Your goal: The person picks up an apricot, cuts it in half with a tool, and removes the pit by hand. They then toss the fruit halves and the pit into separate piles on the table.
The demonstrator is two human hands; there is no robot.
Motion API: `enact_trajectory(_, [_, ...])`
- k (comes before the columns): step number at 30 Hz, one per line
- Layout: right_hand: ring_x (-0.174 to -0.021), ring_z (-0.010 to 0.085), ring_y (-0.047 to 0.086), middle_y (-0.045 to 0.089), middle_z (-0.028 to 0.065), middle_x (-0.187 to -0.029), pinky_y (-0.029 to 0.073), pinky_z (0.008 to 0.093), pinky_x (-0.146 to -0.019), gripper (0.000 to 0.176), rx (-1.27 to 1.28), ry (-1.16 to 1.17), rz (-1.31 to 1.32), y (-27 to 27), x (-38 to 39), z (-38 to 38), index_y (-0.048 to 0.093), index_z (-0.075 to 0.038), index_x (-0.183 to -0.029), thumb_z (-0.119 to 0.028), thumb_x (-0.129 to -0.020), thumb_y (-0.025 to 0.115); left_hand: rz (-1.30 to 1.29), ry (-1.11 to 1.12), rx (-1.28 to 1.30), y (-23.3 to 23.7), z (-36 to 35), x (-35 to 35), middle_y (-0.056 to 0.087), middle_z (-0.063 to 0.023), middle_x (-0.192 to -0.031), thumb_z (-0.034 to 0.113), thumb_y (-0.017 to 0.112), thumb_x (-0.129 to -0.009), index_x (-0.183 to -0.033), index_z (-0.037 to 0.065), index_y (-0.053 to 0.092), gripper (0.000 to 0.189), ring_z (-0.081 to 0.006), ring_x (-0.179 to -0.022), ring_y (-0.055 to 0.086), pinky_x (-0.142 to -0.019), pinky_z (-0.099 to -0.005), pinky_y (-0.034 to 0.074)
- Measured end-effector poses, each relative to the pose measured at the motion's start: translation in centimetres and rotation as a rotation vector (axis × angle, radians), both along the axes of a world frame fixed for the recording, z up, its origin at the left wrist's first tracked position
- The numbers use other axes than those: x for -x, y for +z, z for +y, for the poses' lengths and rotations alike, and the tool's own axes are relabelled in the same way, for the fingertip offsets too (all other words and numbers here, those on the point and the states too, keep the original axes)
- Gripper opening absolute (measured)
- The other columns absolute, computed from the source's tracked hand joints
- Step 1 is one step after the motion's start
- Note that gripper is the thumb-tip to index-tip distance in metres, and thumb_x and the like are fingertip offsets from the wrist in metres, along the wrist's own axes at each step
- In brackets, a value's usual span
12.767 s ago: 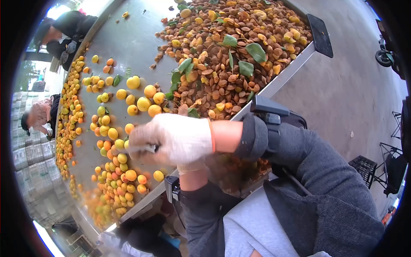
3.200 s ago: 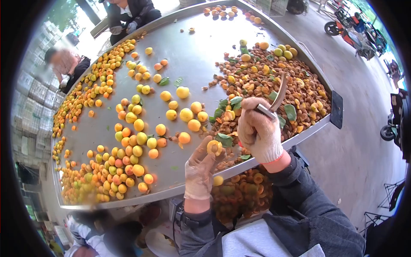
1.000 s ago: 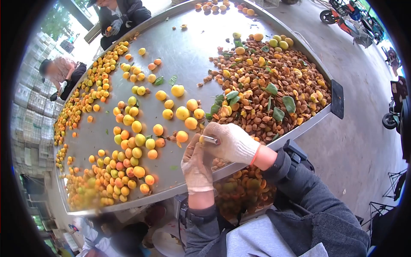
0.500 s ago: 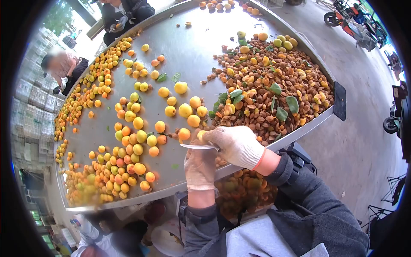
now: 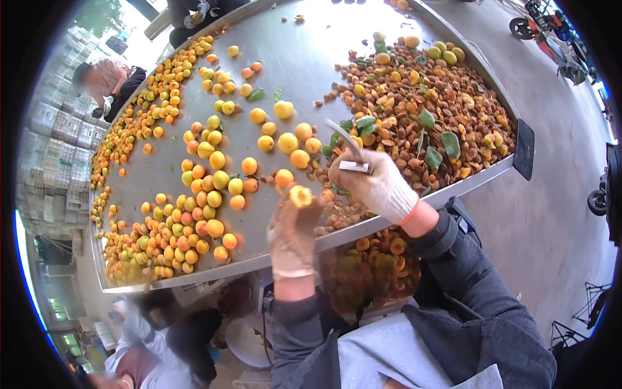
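Note:
My left hand [image 5: 293, 236], in a soiled white glove, pinches a cut apricot [image 5: 300, 196] at the table's near edge; its yellow-orange inner flesh faces up. To its right, my gloved right hand [image 5: 379, 185] is closed around a small knife [image 5: 346, 137]. The curved blade points up and left, apart from the apricot, and a pale block-like end [image 5: 354, 166] shows at the fingers. Whole apricots [image 5: 288, 143] lie just beyond my left hand. A heap of brown pits [image 5: 395, 117], mixed with green leaves and orange scraps, spreads beyond my right hand.
The metal table [image 5: 253, 194] has a raised rim and more apricots [image 5: 188, 236] along its left side. Below the near edge sits a container of opened apricots [image 5: 376, 259]. People work at the far left [image 5: 107, 84] and lower left [image 5: 139, 343]. Motorbikes [image 5: 551, 35] stand at right.
My right hand has drawn the knife away from the apricot, up and to the right. The apricot in my left hand now shows its cut face. The view has shifted slightly.

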State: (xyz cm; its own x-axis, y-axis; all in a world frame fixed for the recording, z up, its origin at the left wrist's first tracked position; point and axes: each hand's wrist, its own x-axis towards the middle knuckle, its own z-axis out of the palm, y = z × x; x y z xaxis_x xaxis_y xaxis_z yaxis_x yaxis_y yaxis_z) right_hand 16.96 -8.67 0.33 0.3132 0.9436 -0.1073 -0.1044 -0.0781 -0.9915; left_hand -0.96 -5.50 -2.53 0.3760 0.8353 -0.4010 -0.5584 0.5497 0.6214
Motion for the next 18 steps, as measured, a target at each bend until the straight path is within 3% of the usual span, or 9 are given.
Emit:
enact_trajectory(2, [-0.072, 0.0044, 0.055, 0.062, -0.0023, -0.079, 0.046, 0.0217, -0.064, 0.009, -0.007, -0.048, -0.058, 0.9, -0.9, -0.4, 0.068, -0.002, -0.091, -0.010, -0.088, 0.068, 0.011, -0.003, -0.180, 1.4, -1.0, 2.4, 0.063, -0.0126, -0.110, 0.001, 0.067, -0.084, -0.124, -0.002, 0.055, 0.042, -0.0285, -0.103, 0.064, -0.089, -0.0389, 0.055])
enact_trajectory(3, [-0.073, 0.0042, 0.055, 0.063, -0.0021, -0.079, 0.046, 0.0211, -0.065, 0.010, 0.004, -0.044, -0.044, 1.4, -1.2, -0.5, 0.068, -0.002, -0.092, -0.011, -0.088, 0.068, 0.202, -0.061, -0.230, 2.1, -2.3, 2.8, 0.063, -0.0108, -0.111, -0.001, 0.068, -0.082, -0.122, -0.003, 0.056, 0.042, -0.0255, -0.101, 0.064, -0.088, -0.0364, 0.055])
enact_trajectory(4, [-0.074, 0.0040, 0.055, 0.063, -0.0019, -0.080, 0.046, 0.0205, -0.066, 0.010, 0.011, -0.040, -0.033, 2.0, -1.3, -0.6, 0.068, -0.002, -0.093, -0.011, -0.088, 0.068, 0.211, -0.069, -0.234, 2.3, -3.7, 3.3, 0.063, -0.0108, -0.111, -0.001, 0.068, -0.082, -0.122, -0.003, 0.056, 0.042, -0.0255, -0.101, 0.064, -0.088, -0.0364, 0.055])
enact_trajectory(6, [-0.074, 0.0053, 0.056, 0.065, 0.0005, -0.081, 0.047, 0.0217, -0.065, 0.015, -0.001, -0.071, 0.037, 3.0, -1.5, -0.9, 0.068, -0.002, -0.097, -0.013, -0.086, 0.070, 0.536, -0.334, -0.675, 2.9, -5.5, 3.7, 0.063, -0.0101, -0.111, -0.004, 0.066, -0.081, -0.115, -0.004, 0.061, 0.034, -0.0232, -0.105, 0.063, -0.090, -0.0348, 0.052])
enact_trajectory(8, [-0.074, 0.0066, 0.057, 0.066, 0.0029, -0.083, 0.047, 0.0229, -0.065, 0.021, -0.020, -0.093, 0.099, 3.9, -1.7, -1.2, 0.068, -0.002, -0.100, -0.015, -0.084, 0.071, 0.665, -0.293, -0.720, 4.0, -4.1, 3.4, 0.061, -0.0098, -0.119, -0.009, 0.064, -0.079, -0.110, -0.003, 0.065, 0.032, -0.0235, -0.111, 0.059, -0.096, -0.0352, 0.046])
enact_trajectory(10, [-0.048, 0.0044, 0.048, 0.057, -0.0024, -0.064, 0.039, 0.0196, -0.045, 0.015, 0.036, -0.125, 0.168, 4.7, -2.2, -1.5, 0.067, -0.003, -0.100, -0.012, -0.089, 0.066, 0.851, -0.015, -0.596, 2.8, 0.0, 3.4, 0.060, -0.0100, -0.121, -0.007, 0.065, -0.075, -0.113, 0.001, 0.065, 0.039, -0.0241, -0.116, 0.055, -0.102, -0.0357, 0.041])
enact_trajectory(12, [-0.039, 0.0050, 0.042, 0.053, -0.0023, -0.058, 0.033, 0.0207, -0.038, 0.015, 0.030, -0.142, 0.218, 4.3, -2.2, -1.6, 0.066, -0.003, -0.101, -0.012, -0.089, 0.065, 1.020, -0.042, -0.780, 1.3, 4.2, 2.8, 0.061, -0.0114, -0.120, -0.002, 0.067, -0.074, -0.115, 0.003, 0.063, 0.042, -0.0239, -0.111, 0.058, -0.100, -0.0331, 0.043])
enact_trajectory(14, [-0.040, 0.0048, 0.043, 0.053, -0.0019, -0.056, 0.033, 0.0209, -0.039, 0.015, 0.049, -0.145, 0.216, 4.2, -2.4, -1.9, 0.066, -0.002, -0.101, -0.011, -0.089, 0.065, 1.646, -0.187, -1.367, -1.7, 7.3, 1.7, 0.061, -0.0128, -0.114, 0.001, 0.068, -0.074, -0.115, 0.004, 0.063, 0.041, -0.0244, -0.105, 0.060, -0.095, -0.0317, 0.046])
enact_trajectory(18, [-0.043, 0.0041, 0.043, 0.054, -0.0031, -0.060, 0.032, 0.0203, -0.040, 0.014, 0.060, -0.112, 0.239, 4.3, -2.6, -1.8, 0.067, -0.003, -0.101, -0.010, -0.089, 0.065, 1.676, -0.307, -1.452, -4.8, 9.2, -0.2, 0.061, -0.0133, -0.117, 0.003, 0.069, -0.075, -0.116, 0.006, 0.064, 0.042, -0.0258, -0.103, 0.061, -0.092, -0.0314, 0.048])
